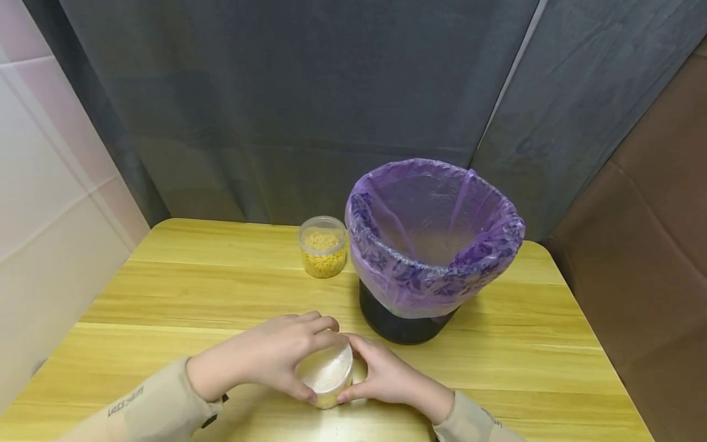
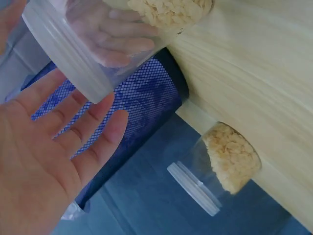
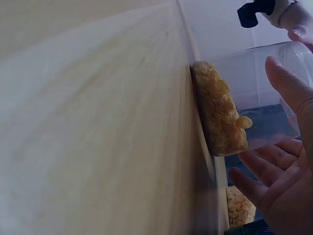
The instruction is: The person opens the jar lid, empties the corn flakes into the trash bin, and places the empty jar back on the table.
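A clear plastic jar (image 3: 220,105) stands near the front of the table, with a layer of pale yellow flakes at its bottom. Its translucent lid (image 1: 334,368) sits on top. My left hand (image 1: 276,351) reaches over from the left and grips the lid's rim between thumb and fingers. From the right, my right hand (image 1: 389,376) holds the jar's side, thumb in front and fingers behind. Farther back is a second clear jar (image 1: 324,263) of similar yellow flakes, which shows a lid in the left wrist view.
A dark mesh bin (image 1: 400,325) lined with a purple patterned bag (image 1: 403,288) stands behind and right of the hands. Beyond the wooden table (image 1: 221,288) hangs a dark grey curtain (image 1: 287,110), with a pale cloth at left and a brown one at right.
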`<state>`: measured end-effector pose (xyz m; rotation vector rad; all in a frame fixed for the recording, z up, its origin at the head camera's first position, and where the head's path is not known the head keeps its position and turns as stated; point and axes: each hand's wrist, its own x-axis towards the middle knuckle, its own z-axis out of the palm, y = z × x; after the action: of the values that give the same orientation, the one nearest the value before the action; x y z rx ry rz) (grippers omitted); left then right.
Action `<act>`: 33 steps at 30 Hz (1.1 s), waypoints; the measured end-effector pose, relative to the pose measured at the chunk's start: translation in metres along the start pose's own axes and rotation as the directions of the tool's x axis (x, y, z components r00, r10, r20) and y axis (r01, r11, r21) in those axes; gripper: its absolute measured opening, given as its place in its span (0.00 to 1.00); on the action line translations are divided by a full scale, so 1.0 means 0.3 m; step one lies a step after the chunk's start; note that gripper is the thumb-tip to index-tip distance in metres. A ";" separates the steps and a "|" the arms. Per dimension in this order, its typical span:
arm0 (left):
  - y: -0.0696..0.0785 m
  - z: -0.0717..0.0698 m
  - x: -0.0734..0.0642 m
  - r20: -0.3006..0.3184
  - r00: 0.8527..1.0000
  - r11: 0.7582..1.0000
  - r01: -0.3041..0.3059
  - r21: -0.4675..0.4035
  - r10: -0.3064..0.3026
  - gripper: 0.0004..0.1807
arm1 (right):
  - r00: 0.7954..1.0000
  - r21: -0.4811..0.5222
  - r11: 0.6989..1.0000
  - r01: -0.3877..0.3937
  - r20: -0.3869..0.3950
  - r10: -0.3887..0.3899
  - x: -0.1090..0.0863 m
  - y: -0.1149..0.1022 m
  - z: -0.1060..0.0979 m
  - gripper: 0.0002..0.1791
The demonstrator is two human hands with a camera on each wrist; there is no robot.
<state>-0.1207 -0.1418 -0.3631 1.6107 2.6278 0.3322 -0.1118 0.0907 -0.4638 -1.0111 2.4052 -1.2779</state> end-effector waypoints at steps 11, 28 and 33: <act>0.015 -0.018 0.023 0.050 0.998 0.998 -0.032 0.057 0.029 0.40 | 1.000 -0.014 1.000 -0.018 -0.010 0.017 -0.001 -0.007 0.001 0.48; 0.019 -0.007 0.030 0.021 1.000 1.000 0.001 0.019 -0.001 0.42 | 1.000 -0.036 0.999 -0.005 -0.030 0.004 0.004 -0.022 -0.002 0.46; 0.017 -0.006 0.035 0.033 0.999 0.999 0.037 -0.012 -0.037 0.42 | 0.999 -0.027 1.000 -0.003 -0.035 0.002 0.006 -0.025 -0.006 0.46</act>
<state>-0.1214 -0.1306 -0.3595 1.5481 2.6218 0.3171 -0.1105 0.0880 -0.4565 -1.0008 2.4553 -1.2752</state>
